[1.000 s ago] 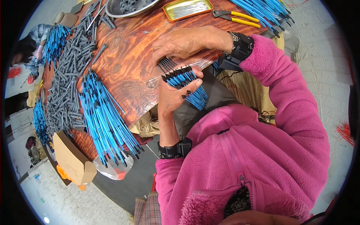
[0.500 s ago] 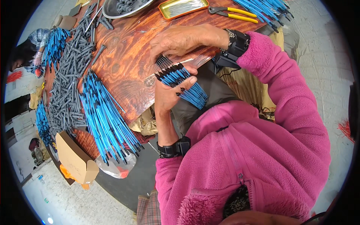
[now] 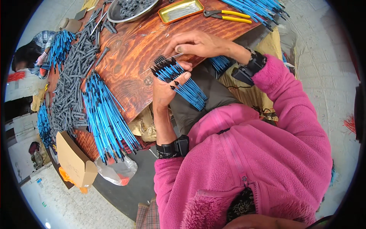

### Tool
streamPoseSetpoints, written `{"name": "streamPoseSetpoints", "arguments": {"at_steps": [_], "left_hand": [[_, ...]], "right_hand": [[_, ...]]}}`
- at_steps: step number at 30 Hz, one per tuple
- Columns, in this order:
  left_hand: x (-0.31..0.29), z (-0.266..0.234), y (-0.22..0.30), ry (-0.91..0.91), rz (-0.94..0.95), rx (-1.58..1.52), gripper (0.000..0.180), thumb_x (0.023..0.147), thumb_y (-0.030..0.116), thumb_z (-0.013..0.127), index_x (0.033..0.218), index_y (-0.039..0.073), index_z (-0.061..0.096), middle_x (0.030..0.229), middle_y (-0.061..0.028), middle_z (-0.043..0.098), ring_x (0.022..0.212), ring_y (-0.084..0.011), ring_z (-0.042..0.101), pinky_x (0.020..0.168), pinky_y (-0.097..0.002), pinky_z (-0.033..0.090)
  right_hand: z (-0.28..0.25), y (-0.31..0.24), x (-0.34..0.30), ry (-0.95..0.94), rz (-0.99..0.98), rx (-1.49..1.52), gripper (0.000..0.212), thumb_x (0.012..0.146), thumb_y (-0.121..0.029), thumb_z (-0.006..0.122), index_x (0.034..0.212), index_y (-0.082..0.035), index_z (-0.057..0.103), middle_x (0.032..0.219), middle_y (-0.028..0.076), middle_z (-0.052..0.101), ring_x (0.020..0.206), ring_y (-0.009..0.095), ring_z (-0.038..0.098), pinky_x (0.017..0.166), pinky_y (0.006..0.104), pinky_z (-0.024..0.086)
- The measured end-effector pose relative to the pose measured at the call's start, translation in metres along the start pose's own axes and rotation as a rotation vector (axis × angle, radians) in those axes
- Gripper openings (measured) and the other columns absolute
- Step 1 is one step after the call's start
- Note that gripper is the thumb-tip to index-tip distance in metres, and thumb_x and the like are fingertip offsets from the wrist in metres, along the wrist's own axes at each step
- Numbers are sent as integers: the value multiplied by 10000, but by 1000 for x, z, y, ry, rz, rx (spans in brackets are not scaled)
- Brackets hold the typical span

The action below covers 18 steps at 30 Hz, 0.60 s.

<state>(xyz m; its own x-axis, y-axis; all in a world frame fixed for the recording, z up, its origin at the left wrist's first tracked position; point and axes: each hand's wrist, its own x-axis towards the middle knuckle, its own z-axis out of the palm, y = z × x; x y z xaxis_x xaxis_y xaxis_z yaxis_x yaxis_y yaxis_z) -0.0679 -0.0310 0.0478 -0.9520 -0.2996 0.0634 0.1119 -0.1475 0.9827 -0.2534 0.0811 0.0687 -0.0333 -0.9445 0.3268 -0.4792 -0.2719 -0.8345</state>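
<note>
My left hand [image 3: 164, 91] is closed around a bundle of thin blue rods [image 3: 191, 92] with black ends, held over my lap by the table's edge. Dark grey tips [image 3: 160, 60] stick out at the bundle's upper end. Across the black ends lies a thin pale stick [image 3: 167, 61]. Just above, my right hand [image 3: 198, 44] hovers with its thumb apart from its bent fingers; I see nothing held in it. Its fingertips are close to the grey tips, and whether they touch I cannot tell.
On the wooden table [image 3: 126, 49] lie a large blue rod bundle [image 3: 106, 118], a heap of grey plugs [image 3: 70, 87], a metal bowl [image 3: 133, 17], a yellow tray of pins [image 3: 181, 13] and yellow-handled pliers [image 3: 230, 17]. A cardboard box [image 3: 76, 160] stands front left. Another person [image 3: 40, 49] sits at far left.
My right hand has lifted a little and moved right, its thumb coming into sight. My left hand still grips the bundle, shifted slightly left.
</note>
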Motion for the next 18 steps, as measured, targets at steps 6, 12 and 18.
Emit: {"name": "streamPoseSetpoints", "arguments": {"at_steps": [6,12,18], "left_hand": [[-2,0,4,40,-82,61,202,798,64,793,970,3,706,927,-75,718,883,-155,675,783,-298,535],[0,3,6,12,15,42,170,826,74,769,966,4,704,906,-57,721,837,-137,674,749,-288,536],[-4,4,10,12,36,54,196,822,72,778,983,4,687,906,-47,715,828,-125,671,733,-276,535]], "right_hand": [[18,-19,-22,62,158,374,369,1039,-274,513,1256,11,602,1041,51,581,887,120,573,765,271,476],[34,-25,-22,182,138,393,378,1042,-280,511,1260,18,595,992,40,552,764,84,519,660,246,456],[48,-23,-16,312,53,197,369,1025,-309,536,1174,10,647,975,66,611,868,147,597,759,290,491]]}}
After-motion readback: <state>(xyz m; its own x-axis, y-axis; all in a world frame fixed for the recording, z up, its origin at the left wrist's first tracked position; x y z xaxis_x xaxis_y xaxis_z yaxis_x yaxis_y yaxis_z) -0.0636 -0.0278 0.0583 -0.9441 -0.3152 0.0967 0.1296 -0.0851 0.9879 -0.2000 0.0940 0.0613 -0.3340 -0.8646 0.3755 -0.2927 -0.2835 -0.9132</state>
